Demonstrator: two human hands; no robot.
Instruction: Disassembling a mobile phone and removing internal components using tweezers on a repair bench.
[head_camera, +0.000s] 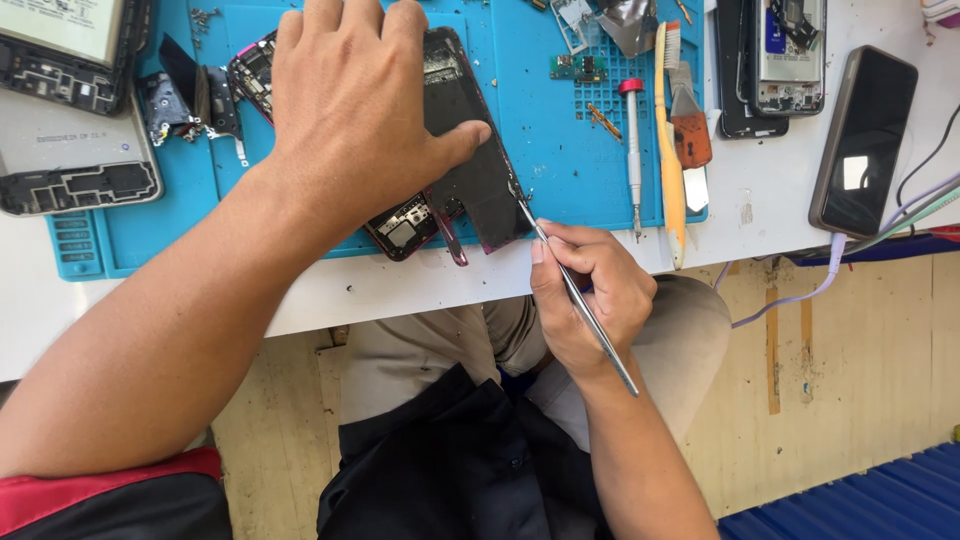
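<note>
A single head-worn camera looks steeply down and forward, close over the blue repair mat (560, 150) on the white tabletop (760, 210); lap and floor fill the frame below the mat

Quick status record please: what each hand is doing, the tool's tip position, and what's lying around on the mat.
left hand: pressed flat on the opened phone, thumb on its dark battery
right hand: pinch grip on metal tweezers
tweezers tip: at the phone's right edge, exact contact unclear
surface: blue repair mat on white table
right of phone: red-capped screwdriver, yellow-handled brush
far right: dark phone, screen up
</note>
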